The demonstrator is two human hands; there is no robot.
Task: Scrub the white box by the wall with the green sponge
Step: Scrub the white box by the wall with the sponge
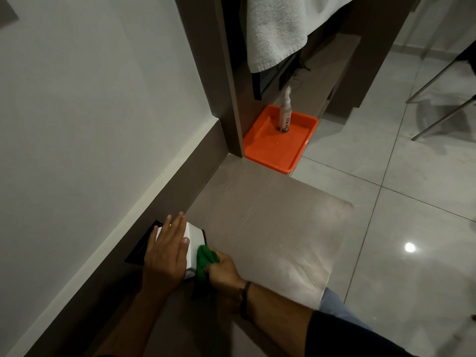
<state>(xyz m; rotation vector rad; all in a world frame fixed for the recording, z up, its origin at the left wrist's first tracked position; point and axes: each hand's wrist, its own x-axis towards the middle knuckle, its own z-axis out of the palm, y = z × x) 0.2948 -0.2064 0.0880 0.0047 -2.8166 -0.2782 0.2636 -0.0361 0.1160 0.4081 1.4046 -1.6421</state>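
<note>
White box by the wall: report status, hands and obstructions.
Left hand flat on white box, steadying. Right hand shut on green sponge, pressed to box's side. Nothing in the way.

We press our left hand flat on top of the white box, which sits against the wall on a grey counter. Our right hand grips the green sponge against the box's side. Farther off, a spray bottle stands upright in an orange tray.
</note>
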